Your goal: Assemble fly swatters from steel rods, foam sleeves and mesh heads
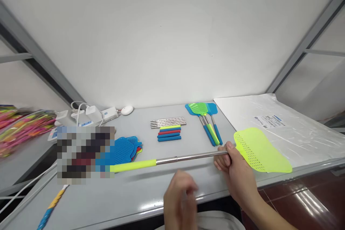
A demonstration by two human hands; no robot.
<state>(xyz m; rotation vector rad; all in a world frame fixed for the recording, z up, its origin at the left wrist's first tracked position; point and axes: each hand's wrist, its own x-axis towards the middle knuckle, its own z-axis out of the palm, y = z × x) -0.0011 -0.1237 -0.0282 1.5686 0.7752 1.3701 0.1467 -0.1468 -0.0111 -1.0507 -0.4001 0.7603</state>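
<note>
A yellow-green fly swatter with a telescopic metal rod lies across the view, extended above the table. My right hand is closed around the rod's right end, just below the perforated swatter head. Its long yellow-green grip points left, and the far end runs into a blurred-out patch. Below the rod, apart from it, my left hand is raised with loosely curled fingers and a gap to the thumb. Nothing shows in it, though motion smears it somewhat.
Behind the rod lie metal rods and coloured grips. Several finished-looking swatters rest beyond; blue swatter heads are stacked left. White packaging covers the right side. Chargers and cables crowd the back left.
</note>
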